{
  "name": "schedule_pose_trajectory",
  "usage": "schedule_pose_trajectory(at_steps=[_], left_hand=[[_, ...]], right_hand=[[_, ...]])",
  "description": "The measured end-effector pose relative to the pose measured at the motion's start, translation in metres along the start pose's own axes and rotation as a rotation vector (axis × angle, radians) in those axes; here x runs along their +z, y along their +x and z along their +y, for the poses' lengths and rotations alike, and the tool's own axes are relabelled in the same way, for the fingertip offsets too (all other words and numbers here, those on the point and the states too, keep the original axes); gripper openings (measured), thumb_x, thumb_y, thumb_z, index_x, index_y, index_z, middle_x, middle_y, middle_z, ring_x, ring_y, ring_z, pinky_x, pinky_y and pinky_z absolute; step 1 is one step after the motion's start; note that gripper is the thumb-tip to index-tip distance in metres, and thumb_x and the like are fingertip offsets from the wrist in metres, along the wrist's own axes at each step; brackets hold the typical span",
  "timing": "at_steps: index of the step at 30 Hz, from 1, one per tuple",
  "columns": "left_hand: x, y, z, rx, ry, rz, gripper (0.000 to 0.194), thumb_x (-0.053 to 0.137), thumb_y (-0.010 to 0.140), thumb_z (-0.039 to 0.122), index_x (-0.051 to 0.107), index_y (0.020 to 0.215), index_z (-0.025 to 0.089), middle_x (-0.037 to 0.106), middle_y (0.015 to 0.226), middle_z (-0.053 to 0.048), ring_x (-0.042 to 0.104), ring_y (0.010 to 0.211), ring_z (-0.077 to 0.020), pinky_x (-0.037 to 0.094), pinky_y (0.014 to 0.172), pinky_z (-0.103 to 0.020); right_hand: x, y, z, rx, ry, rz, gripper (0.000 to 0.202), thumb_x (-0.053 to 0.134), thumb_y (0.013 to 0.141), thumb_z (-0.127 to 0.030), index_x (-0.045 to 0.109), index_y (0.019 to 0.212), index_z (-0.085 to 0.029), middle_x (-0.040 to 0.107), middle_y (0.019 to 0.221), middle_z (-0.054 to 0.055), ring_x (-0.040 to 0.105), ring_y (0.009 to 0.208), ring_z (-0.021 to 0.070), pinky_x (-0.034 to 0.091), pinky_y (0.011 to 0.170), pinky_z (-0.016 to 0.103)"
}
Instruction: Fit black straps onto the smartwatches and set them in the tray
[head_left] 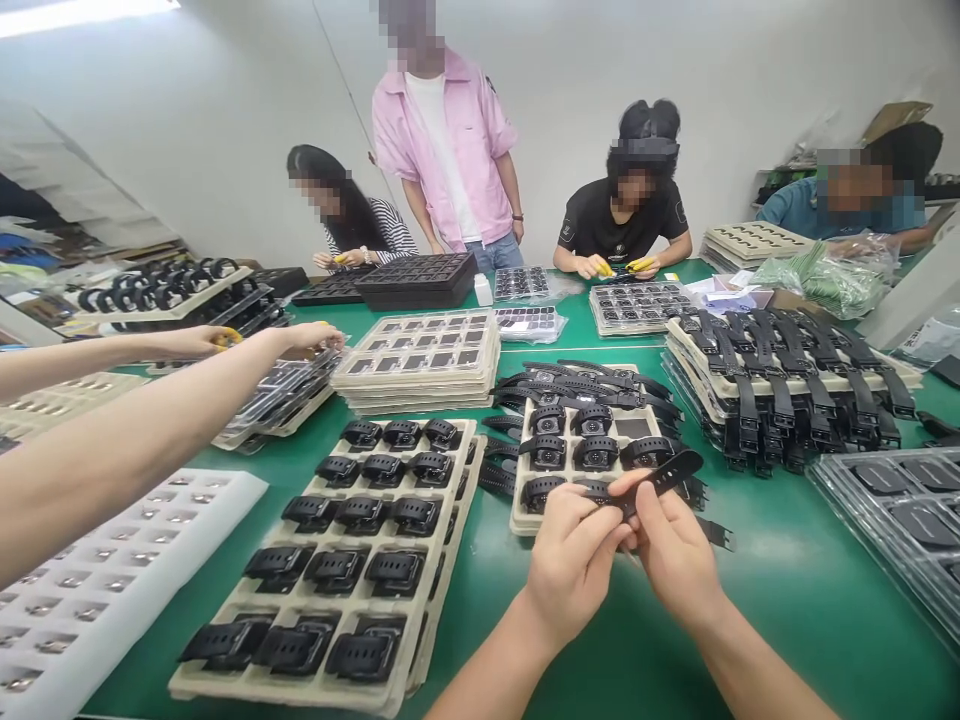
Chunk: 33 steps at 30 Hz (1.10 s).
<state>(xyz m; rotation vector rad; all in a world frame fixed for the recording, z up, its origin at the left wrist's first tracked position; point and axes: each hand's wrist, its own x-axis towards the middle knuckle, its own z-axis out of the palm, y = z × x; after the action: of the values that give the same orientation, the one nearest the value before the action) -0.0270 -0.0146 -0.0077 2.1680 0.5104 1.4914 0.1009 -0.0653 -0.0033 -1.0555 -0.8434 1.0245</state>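
A smartwatch with a black strap [679, 468] is between my hands; its holed strap end sticks out to the upper right, and my fingers hide most of its body. My left hand [574, 560] is closed on its left part. With thumb and fingers my right hand [679, 545] pinches the strap. Just beyond them lies a beige tray [517, 520] with watches in its pockets and one pocket bare at the right. More black watch straps [499, 470] stick out from around and under this tray.
Left of my hands stands a tray of watches with closed straps [382, 515]. Stacked trays [420, 395] rise behind it, and a watch pile [780, 385] is at right. A co-worker's bare arms [150, 450] reach in from the left. Clear plastic trays [900, 510] sit at the right edge.
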Motion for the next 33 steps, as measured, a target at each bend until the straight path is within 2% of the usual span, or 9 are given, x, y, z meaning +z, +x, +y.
schedule_pose_trajectory(at_steps=[2, 5, 10, 14, 17, 21, 25, 30, 33], left_hand=[[-0.001, 0.000, -0.001, -0.138, -0.064, -0.009, 0.015, 0.058, 0.097, 0.018, 0.072, 0.102, 0.023, 0.071, 0.083, -0.005, 0.063, 0.078, -0.0212, 0.049, 0.083, -0.039], [-0.001, 0.000, 0.001, -0.449, -0.325, -0.026, 0.019, 0.054, 0.101, 0.036, 0.065, 0.097, 0.021, 0.067, 0.086, -0.004, 0.061, 0.076, -0.0186, 0.049, 0.071, -0.031], [0.001, 0.001, 0.003, -0.720, -0.745, 0.084, 0.033, 0.061, 0.096, 0.054, 0.051, 0.094, 0.023, 0.056, 0.077, 0.004, 0.042, 0.053, -0.0071, 0.037, 0.051, -0.020], [0.001, 0.006, 0.003, -0.796, -0.892, 0.222, 0.036, 0.067, 0.092, 0.055, 0.048, 0.096, 0.025, 0.053, 0.072, 0.007, 0.045, 0.052, -0.0067, 0.036, 0.050, -0.018], [-0.001, 0.009, 0.005, -0.826, -0.929, 0.249, 0.037, 0.071, 0.090, 0.052, 0.050, 0.104, 0.025, 0.052, 0.071, 0.007, 0.049, 0.056, -0.0079, 0.041, 0.054, -0.019], [-0.004, 0.004, 0.008, -0.837, -0.917, 0.096, 0.042, 0.061, 0.093, 0.061, 0.052, 0.113, 0.025, 0.054, 0.078, 0.003, 0.055, 0.066, -0.0117, 0.046, 0.063, -0.024], [-0.010, -0.003, 0.007, -0.697, -0.832, -0.061, 0.057, 0.036, 0.096, 0.073, 0.047, 0.128, 0.027, 0.055, 0.101, -0.004, 0.056, 0.084, -0.0170, 0.050, 0.077, -0.031], [-0.024, 0.006, 0.000, -0.627, -0.614, -0.136, 0.060, 0.064, 0.091, 0.061, 0.047, 0.141, 0.032, 0.053, 0.127, -0.007, 0.051, 0.107, -0.0206, 0.044, 0.096, -0.034], [-0.026, 0.014, 0.000, -0.683, -0.517, -0.205, 0.043, 0.075, 0.086, 0.050, 0.068, 0.120, 0.024, 0.064, 0.110, -0.008, 0.055, 0.099, -0.0216, 0.046, 0.093, -0.035]], right_hand=[[-0.004, 0.000, -0.006, -0.122, -0.257, -0.164, 0.037, 0.050, 0.103, -0.052, 0.073, 0.117, -0.027, 0.061, 0.093, 0.007, 0.061, 0.081, 0.0206, 0.056, 0.074, 0.033], [-0.007, 0.000, -0.013, -0.242, -0.567, -0.298, 0.043, 0.054, 0.102, -0.041, 0.059, 0.144, -0.033, 0.059, 0.122, 0.011, 0.058, 0.114, 0.0283, 0.052, 0.100, 0.043], [-0.005, 0.001, -0.015, -0.220, -0.644, -0.334, 0.039, 0.050, 0.104, -0.033, 0.057, 0.143, -0.034, 0.063, 0.126, 0.008, 0.060, 0.115, 0.0263, 0.056, 0.096, 0.039], [-0.001, -0.002, -0.015, -0.178, -0.664, -0.288, 0.046, 0.052, 0.102, -0.031, 0.049, 0.147, -0.031, 0.065, 0.110, 0.006, 0.064, 0.096, 0.0226, 0.059, 0.084, 0.036], [0.000, -0.005, -0.018, -0.129, -0.658, -0.299, 0.051, 0.052, 0.100, -0.028, 0.044, 0.150, -0.032, 0.065, 0.108, 0.005, 0.065, 0.096, 0.0218, 0.058, 0.085, 0.035], [0.003, -0.005, -0.017, -0.061, -0.600, -0.344, 0.055, 0.065, 0.090, -0.023, 0.050, 0.143, -0.034, 0.065, 0.128, 0.005, 0.065, 0.110, 0.0242, 0.056, 0.092, 0.036], [0.007, -0.004, -0.005, -0.180, -0.471, -0.236, 0.016, 0.062, 0.095, -0.027, 0.064, 0.111, -0.027, 0.070, 0.105, 0.004, 0.067, 0.091, 0.0217, 0.055, 0.079, 0.032], [0.001, -0.002, 0.014, -0.183, -0.109, -0.032, 0.009, 0.065, 0.099, -0.036, 0.065, 0.101, -0.027, 0.065, 0.087, -0.001, 0.065, 0.073, 0.0150, 0.055, 0.068, 0.024], [-0.006, 0.001, 0.017, -0.152, 0.042, 0.045, 0.013, 0.072, 0.095, -0.037, 0.066, 0.102, -0.027, 0.066, 0.086, -0.001, 0.067, 0.076, 0.0148, 0.057, 0.072, 0.023]])
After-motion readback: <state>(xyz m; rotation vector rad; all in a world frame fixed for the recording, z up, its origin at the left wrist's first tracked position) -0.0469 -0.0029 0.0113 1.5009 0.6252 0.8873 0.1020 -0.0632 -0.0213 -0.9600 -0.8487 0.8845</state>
